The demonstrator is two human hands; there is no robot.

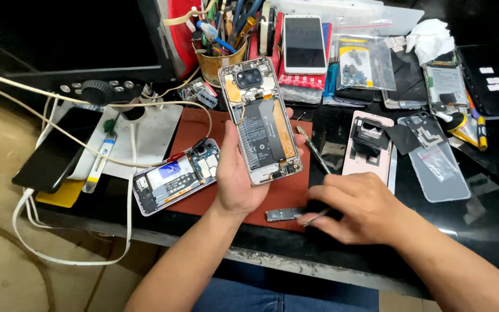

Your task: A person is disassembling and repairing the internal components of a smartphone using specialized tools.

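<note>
My left hand holds an opened phone upright with its back cover off; the battery, camera module and boards are exposed. My right hand rests low on the black bench to the right, pinching thin metal tweezers whose tip points left. The tip lies beside a small dark board piece that sits on the edge of the red-brown mat. A pink phone back cover lies just beyond my right hand.
A second opened phone lies on the mat at left, clipped to red and black leads. A black phone, white cables, a tool cup, a white phone, parts bags and a battery crowd the bench.
</note>
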